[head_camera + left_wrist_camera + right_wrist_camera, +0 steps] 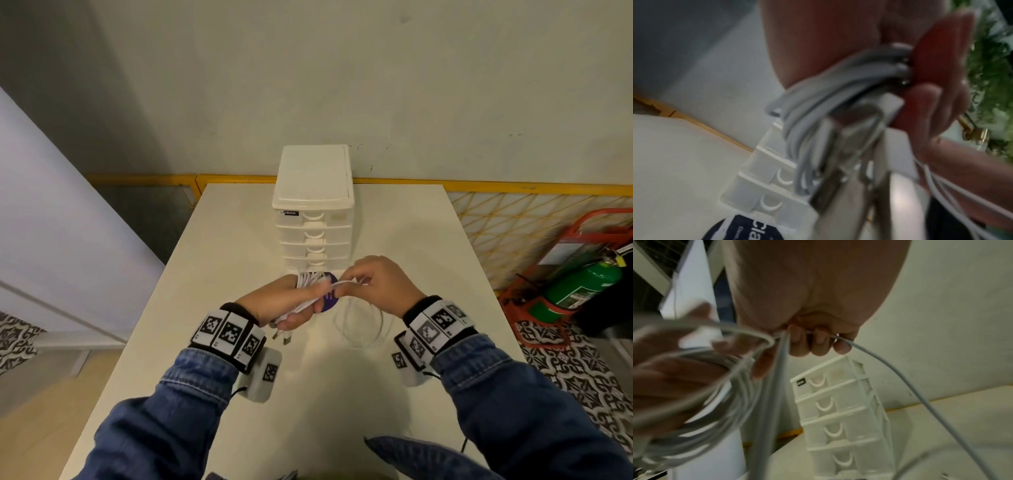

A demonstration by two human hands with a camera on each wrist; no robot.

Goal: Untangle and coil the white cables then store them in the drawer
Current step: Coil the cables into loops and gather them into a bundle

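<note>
My left hand (291,303) grips a coiled bundle of white cable (306,286) above the white table (212,260). Two USB plugs (281,336) hang below that hand. In the left wrist view the coil (824,91) is wrapped round the fingers and the plugs (840,181) dangle close to the lens. My right hand (368,284) pinches the loose strand (346,282) running out of the coil. In the right wrist view the curled fingers (819,341) hold the strand (888,363). The rest of the cable (363,323) lies in loose loops on the table under the right hand.
A white mini drawer unit (313,209) with all drawers closed stands at the table's far middle, just behind the hands. A dark round sticker (329,294) lies on the table under the coil. A green fire extinguisher (579,287) stands on the floor at right.
</note>
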